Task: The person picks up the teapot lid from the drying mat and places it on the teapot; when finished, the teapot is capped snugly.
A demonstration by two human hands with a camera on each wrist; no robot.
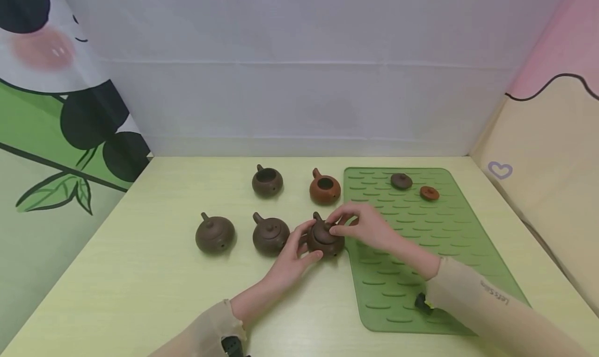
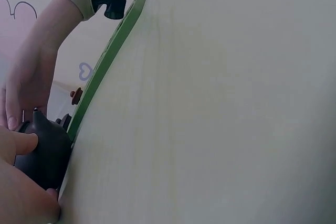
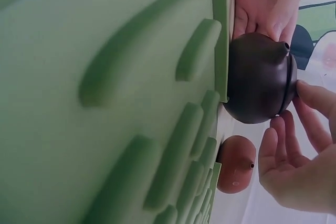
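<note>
A dark brown clay teapot (image 1: 327, 249) stands on the table at the left edge of the green mat. My left hand (image 1: 289, 261) holds its body from the left, thumb at the front and fingers on the far side. With thumb and fingertips, my right hand (image 1: 369, 228) pinches the small lid (image 1: 322, 234) at the top of this pot. In the right wrist view the lid lies at the rim of the teapot (image 3: 257, 85); whether it sits fully down I cannot tell. The short spout points toward the front.
Two lidded dark teapots, one at far left (image 1: 215, 235) and one nearer (image 1: 270, 237), stand left of my hands. Behind are a lidless dark teapot (image 1: 267, 182) and a lidless reddish one (image 1: 325, 189). The green mat (image 1: 402, 294) bears a dark lid (image 1: 401, 181) and a reddish lid (image 1: 429, 193).
</note>
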